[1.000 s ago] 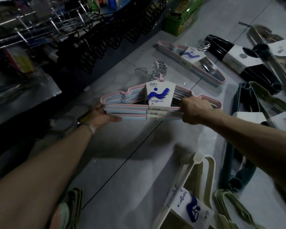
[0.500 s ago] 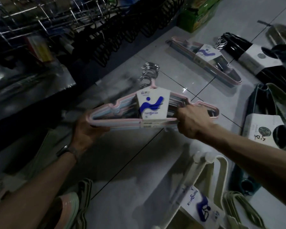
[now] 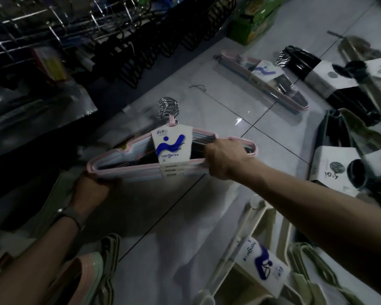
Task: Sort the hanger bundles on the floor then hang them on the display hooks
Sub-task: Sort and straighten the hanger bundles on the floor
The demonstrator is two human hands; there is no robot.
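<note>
- Dim shop: glossy pale tiled floor (image 3: pixel 218 102), wire hooks (image 3: pixel 53 29) at upper left.
- Pink-blue bundle (image 3: pixel 141 170), white label (image 3: pixel 171 148), chrome tops (image 3: pixel 167 108), held above floor.
- Its left end gripped by left hand (image 3: pixel 90 188), its right by right hand (image 3: pixel 224 159).

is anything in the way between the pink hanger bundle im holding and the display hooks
Nothing visible stands between them. The left hand and right hand grip the pink hanger bundle in open air below the display hooks. Black hangers crowd the nearer hooks, though, and that side is dim.
</note>
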